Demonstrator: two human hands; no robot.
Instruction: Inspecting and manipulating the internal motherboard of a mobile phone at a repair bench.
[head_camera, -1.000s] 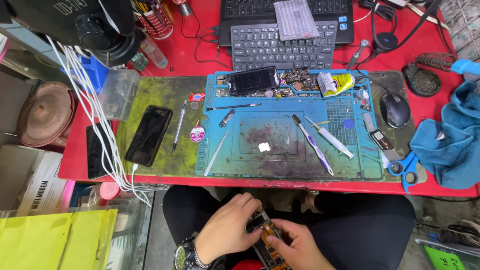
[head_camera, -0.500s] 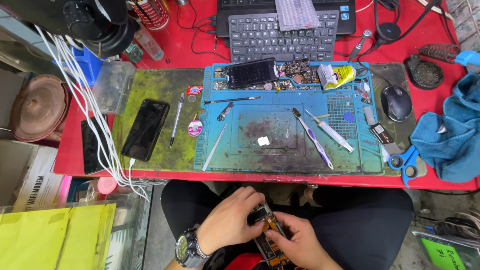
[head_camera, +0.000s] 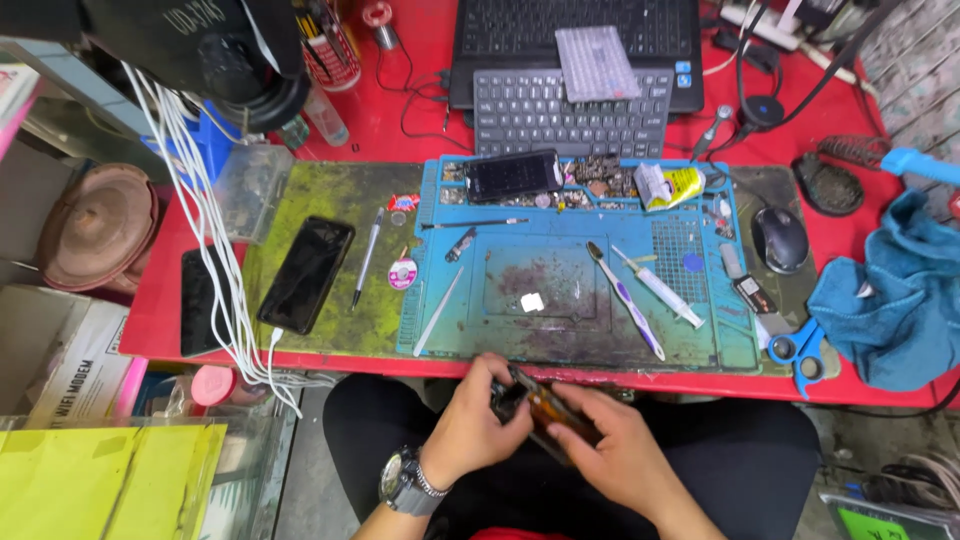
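A red desk (head_camera: 420, 120) fills the upper two thirds of the frame, its near edge running across just above the hands. On it lie a worn green mat (head_camera: 330, 195) at centre left and a blue work mat (head_camera: 560, 290) at centre, stained dark in the middle. A black phone (head_camera: 306, 274) lies face up on the green mat with a pen (head_camera: 366, 258) beside it; a second dark phone (head_camera: 514, 175) sits in the blue mat's top tray among small parts. A purple toothbrush (head_camera: 625, 300) and a syringe (head_camera: 658, 288) lie slantwise on the blue mat's right half. A keyboard (head_camera: 570, 110) stands beyond the mats, a mouse (head_camera: 779, 239) and blue cloth (head_camera: 890, 300) at the right, and white cables (head_camera: 215, 250) hang over the left edge.

Below the desk edge, over the lap at bottom centre, the left hand (head_camera: 470, 430), with a wristwatch (head_camera: 403, 482), and the right hand (head_camera: 610, 455) meet around a small opened phone (head_camera: 548, 410) with an amber-brown inside. Both sets of fingers are curled closed on it, the left gripping its upper end, the right cradling its lower side. The bare part of the blue mat lies just above the hands; glass shelving (head_camera: 130, 470) crowds the lower left.
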